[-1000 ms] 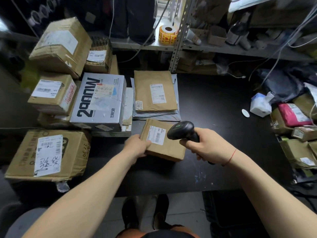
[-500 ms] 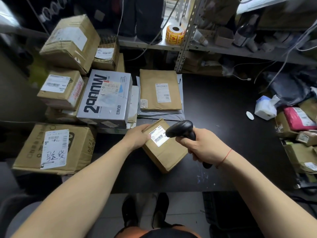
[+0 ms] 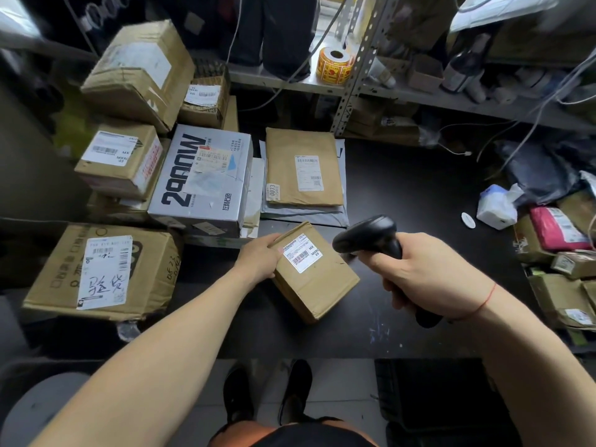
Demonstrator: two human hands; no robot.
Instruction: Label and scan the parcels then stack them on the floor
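Note:
A small brown parcel with a white barcode label lies skewed on the black table, near its front edge. My left hand grips the parcel's left edge. My right hand holds a black barcode scanner by its handle, its head pointing left at the label, just right of the parcel. Behind the parcel lies a flat brown envelope parcel on grey mailers. A roll of yellow and red stickers stands on the metal shelf.
Stacked cardboard boxes fill the left: a grey printed box, a large carton with handwriting, and others above. More parcels and a pink bag crowd the right edge, beside a tissue pack. Cables hang from the shelving. My feet show below the table.
My left hand has turned the small parcel clockwise and tilted its label toward the scanner. My right hand with the scanner has drawn back slightly to the right of the label.

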